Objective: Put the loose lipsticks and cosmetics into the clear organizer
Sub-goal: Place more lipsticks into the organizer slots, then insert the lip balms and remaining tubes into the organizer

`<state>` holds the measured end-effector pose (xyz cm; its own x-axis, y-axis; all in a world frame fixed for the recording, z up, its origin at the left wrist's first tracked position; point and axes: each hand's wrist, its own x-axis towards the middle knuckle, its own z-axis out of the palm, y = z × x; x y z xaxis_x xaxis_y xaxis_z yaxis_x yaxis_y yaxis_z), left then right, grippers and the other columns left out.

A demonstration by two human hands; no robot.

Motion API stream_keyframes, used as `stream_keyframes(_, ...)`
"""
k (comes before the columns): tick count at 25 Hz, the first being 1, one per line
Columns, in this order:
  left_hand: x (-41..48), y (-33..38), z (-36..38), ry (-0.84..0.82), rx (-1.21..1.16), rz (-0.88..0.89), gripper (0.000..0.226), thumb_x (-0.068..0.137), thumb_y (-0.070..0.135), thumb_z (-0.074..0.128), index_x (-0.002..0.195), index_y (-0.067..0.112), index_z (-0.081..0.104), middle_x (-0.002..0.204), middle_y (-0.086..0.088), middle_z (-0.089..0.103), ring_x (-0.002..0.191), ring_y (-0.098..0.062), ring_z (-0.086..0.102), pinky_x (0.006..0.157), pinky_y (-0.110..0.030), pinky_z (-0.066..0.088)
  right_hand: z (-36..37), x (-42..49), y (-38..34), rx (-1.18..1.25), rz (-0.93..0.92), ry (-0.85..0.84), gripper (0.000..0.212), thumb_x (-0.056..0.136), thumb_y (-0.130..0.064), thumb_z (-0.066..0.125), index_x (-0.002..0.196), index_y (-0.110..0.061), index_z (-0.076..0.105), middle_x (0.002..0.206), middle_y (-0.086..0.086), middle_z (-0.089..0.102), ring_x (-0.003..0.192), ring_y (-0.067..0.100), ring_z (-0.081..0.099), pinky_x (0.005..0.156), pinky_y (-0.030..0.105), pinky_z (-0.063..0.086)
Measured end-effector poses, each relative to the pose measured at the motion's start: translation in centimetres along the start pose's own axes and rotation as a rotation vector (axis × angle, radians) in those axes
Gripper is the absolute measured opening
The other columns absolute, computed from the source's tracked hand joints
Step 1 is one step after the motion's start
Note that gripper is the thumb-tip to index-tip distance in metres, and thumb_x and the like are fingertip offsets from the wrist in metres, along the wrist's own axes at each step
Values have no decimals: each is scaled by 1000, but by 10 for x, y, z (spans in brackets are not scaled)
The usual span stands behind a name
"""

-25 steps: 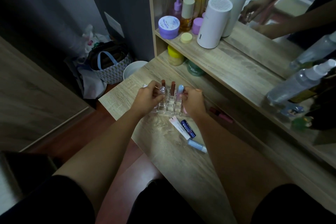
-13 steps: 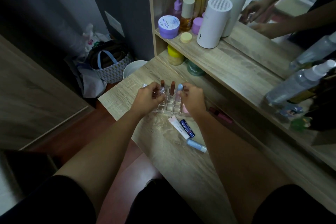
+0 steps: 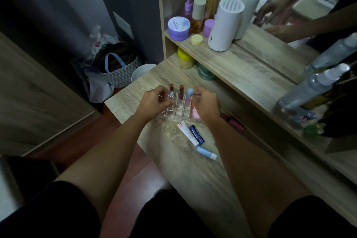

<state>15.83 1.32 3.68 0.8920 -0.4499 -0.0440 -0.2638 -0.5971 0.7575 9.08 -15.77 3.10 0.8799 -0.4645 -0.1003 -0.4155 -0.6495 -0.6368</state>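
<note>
2 brown lipsticks (image 3: 181, 92), pale-blue tube (image 3: 206, 152), navy balm (image 3: 197, 134), possibly pink sponge (image 3: 196, 115).

Your pale wood-grain desk (image 3: 193, 170) carries the clear gridded organizer (image 3: 178, 111). Just before it lie a white tube (image 3: 188, 133), a dark blue lip-balm stick (image 3: 197, 134) and a light blue stick (image 3: 206, 152).

clear organizer (image 3: 178, 111) holds upright lipsticks (image 3: 181, 92); loose tubes (image 3: 197, 134) lie beside it.

Three tubes (image 3: 199, 134) lie loose; perhaps four lipsticks (image 3: 181, 92) stand in one organizer (image 3: 178, 113)
</note>
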Motion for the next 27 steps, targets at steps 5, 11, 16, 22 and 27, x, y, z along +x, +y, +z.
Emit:
stream_keyframes(5, -29, 7, 5, 96, -48, -36, 22, 75, 19, 75, 91, 11, 61, 79, -2, 64, 71, -12, 62, 68, -15, 51, -23, -24, 11, 49, -26, 35, 32, 87, -5, 59, 118, -9, 60, 102, 11, 71, 82, 15, 63, 77, 23, 54)
stream_keyframes(11, -69, 6, 35, 74, -41, -84, 16, 79, 17, 71, 88, 9, 61, 74, 0, 63, 66, -12, 58, 59, 1, 41, -38, -52, 34, 36, -69, 1, 19, 88, -9, 58, 106, -5, 62, 98, 14, 69, 83, 18, 62, 77, 28, 53)
stream_keyframes(16, -95, 10, 69, -61, 92, -38, 18, 86, 9, 58, 102, 7, 64, 96, -17, 68, 82, -27, 63, 79, -28, 45, -40, -74, 80, -211, -106, -26, 32, 91, -5, 46, 121, -5, 56, 120, 18, 62, 110, 29, 57, 95, 34, 41)
stream_keyframes(22, -104, 16, 96, -201, 230, -67, 37, 90, 7, 51, 127, 13, 55, 111, -25, 51, 97, -35, 55, 85, -25, 36, -32, -77, 112, -478, -68, -158, 47, 91, -6, 47, 137, -10, 36, 132, 12, 54, 122, 23, 51, 102, 30, 40)
stream_keyframes(27, -100, 14, 93, -233, 306, -54, 35, 91, 9, 49, 125, 13, 57, 114, -25, 56, 104, -34, 53, 88, -31, 37, -31, -65, 116, -555, -95, -135, 51, 89, -10, 52, 136, -10, 33, 132, 13, 52, 119, 26, 52, 100, 34, 45)
